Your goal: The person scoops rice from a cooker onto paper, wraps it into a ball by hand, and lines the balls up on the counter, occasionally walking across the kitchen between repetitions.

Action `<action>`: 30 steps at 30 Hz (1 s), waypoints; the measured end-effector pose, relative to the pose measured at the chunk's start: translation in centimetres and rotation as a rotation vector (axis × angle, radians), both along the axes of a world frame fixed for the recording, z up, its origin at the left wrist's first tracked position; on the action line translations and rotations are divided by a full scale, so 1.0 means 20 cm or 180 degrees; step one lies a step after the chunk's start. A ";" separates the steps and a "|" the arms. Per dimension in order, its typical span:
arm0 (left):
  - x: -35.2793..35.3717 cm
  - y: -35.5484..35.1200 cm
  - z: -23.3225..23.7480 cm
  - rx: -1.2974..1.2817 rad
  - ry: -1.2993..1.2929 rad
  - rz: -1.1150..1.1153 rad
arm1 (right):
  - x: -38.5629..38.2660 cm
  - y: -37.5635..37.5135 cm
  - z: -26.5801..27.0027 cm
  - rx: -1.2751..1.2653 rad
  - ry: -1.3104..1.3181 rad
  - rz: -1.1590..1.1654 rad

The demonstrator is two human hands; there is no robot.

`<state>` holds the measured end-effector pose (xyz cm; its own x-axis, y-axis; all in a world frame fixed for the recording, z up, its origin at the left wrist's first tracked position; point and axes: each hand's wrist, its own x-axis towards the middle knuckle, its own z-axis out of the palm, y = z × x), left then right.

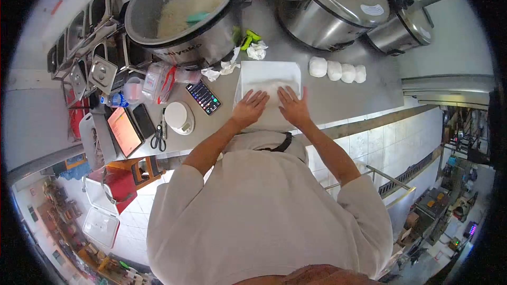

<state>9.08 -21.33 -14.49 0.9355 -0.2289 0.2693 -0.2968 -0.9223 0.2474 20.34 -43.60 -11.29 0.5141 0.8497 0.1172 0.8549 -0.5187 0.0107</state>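
Observation:
In front of my body lies a white rectangular tray or board (270, 69). A pale, translucent plastic sheet (272, 85) covers its near part; whether anything is under it is hard to make out. My left hand (251, 107) presses flat on the sheet's left side, fingers stretched out. On the right side rests my right hand (294, 106), its fingers also spread and holding nothing. Several white rounded bundles (334, 69) stand in a row to the right of the tray. Crumpled white paper or plastic (257, 50) lies just behind it.
A big open rice cooker (193, 47) holds white rice (185, 8) and a teal paddle (197, 18). Closed cookers (332, 16) stand at the back right. On the left are a phone (203, 97), a white scale (179, 117), scissors (158, 138), a tablet (125, 132) and metal containers (103, 71).

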 end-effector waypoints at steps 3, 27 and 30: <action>-0.08 0.01 -0.05 -0.0019 -0.0067 0.0128 | 0.04 -0.09 -0.19 0.0173 -0.0083 0.0131; 0.08 -0.03 -0.12 -0.0704 0.0074 0.1007 | 0.00 0.04 -0.28 0.0975 0.0928 -0.0736; 0.22 0.04 -0.26 -0.1401 0.1080 0.1177 | 0.03 0.02 -0.40 0.1046 0.2033 -0.1178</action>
<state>13.49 -20.59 -19.62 0.9806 0.1872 -0.0590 0.1802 -0.7400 0.6480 21.02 -43.23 -19.38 0.8075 0.5845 -0.0801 0.4165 -0.6610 -0.6242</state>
